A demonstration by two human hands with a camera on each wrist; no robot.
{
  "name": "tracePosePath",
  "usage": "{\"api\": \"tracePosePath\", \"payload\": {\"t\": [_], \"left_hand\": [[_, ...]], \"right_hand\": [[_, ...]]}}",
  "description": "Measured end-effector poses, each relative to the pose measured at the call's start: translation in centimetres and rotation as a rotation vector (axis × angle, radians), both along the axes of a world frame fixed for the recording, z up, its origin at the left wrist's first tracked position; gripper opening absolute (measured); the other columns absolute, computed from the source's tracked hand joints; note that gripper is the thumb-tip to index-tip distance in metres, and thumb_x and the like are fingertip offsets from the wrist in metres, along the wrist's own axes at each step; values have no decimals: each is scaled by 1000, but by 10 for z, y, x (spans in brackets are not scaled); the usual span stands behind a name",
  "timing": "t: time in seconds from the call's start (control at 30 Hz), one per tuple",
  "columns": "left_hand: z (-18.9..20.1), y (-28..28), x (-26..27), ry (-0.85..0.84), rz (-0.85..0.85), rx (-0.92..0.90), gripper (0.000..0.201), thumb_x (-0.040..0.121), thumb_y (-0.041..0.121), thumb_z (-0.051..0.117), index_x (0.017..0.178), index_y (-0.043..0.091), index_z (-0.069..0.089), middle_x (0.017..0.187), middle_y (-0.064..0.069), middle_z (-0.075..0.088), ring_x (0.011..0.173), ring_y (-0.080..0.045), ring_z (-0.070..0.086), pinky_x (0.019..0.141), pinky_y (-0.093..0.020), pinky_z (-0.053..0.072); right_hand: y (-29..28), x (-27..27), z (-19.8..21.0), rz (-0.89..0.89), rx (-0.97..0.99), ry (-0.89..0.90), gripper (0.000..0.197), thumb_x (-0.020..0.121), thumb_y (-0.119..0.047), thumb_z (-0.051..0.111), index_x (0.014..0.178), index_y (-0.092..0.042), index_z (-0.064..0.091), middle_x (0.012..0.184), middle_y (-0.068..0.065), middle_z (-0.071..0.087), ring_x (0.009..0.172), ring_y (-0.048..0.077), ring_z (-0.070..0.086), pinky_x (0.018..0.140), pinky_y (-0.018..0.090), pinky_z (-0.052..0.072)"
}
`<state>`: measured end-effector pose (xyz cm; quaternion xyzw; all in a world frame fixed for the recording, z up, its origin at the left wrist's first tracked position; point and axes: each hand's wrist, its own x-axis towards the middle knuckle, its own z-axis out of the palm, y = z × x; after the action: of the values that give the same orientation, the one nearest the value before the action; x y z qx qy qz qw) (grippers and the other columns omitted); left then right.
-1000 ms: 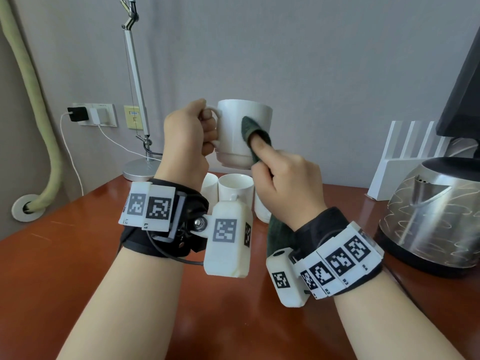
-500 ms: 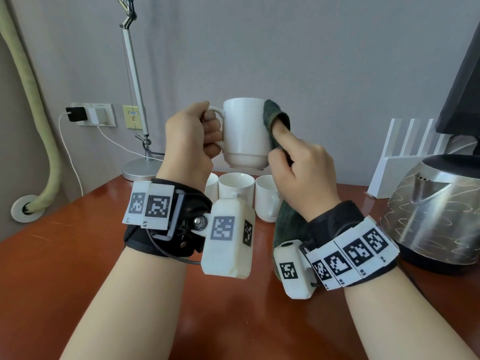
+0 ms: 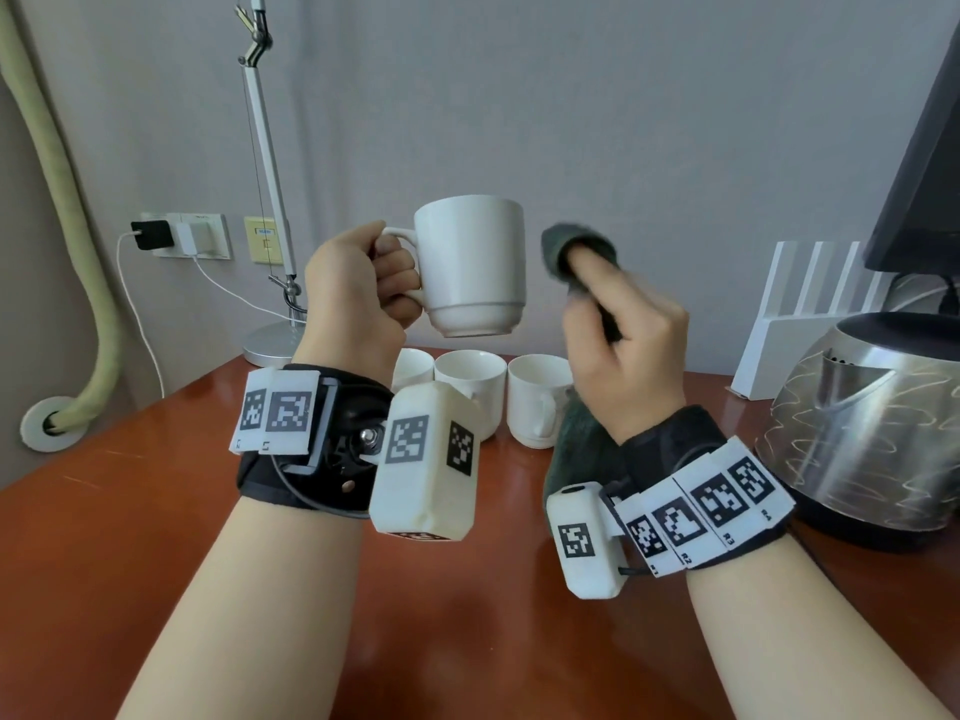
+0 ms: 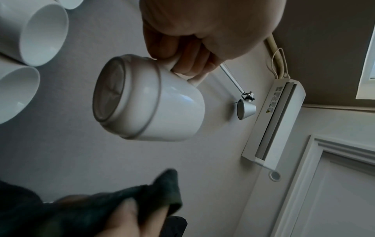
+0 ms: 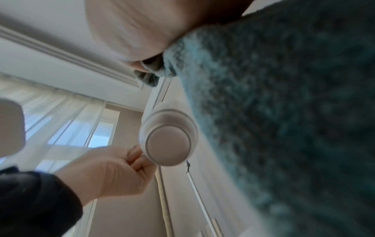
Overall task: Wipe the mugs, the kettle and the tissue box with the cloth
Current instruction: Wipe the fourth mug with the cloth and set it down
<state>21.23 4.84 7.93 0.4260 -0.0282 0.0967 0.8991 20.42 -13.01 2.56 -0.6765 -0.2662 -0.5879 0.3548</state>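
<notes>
Holding the raised mug (image 3: 470,265) by its handle alone in the left hand (image 3: 358,288), fingers curled through, just apart from the cloth (image 3: 574,252) bunched in the right hand (image 3: 623,350). Risking a slip onto the three mugs (image 3: 537,400) standing on the bench (image 3: 130,511) below, or the cloth's hanging tail snagging them; kettle (image 3: 857,428) waiting at the right, tissue box not showing.

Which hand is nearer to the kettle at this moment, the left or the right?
The right. The right hand, gripping the cloth, is raised just left of the kettle. The left hand holds the raised mug farther left, beyond the right hand.
</notes>
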Motion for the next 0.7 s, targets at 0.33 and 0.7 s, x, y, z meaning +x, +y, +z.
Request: {"api": "tracePosePath", "payload": {"t": [0.33,0.7], "left_hand": [[0,9,-3,-9,-154,47,44,100,18,40,56,20,34,49,10,23,39,-4,17,36,-17,9],[-7,11,5,56,-364,29,52,99,20,42,48,16,44,46,9,30,35,-4,25,38,-16,12]], "right_hand": [[-3,-18,20,-6,-331,615,135,53,-70,75,153,-16,1,152,-1,12,128,5,23,98,31,37],[-4,-21,22,49,-334,514,121,59,-45,86,152,-20,12,140,-8,34,118,0,37,91,30,42]]}}
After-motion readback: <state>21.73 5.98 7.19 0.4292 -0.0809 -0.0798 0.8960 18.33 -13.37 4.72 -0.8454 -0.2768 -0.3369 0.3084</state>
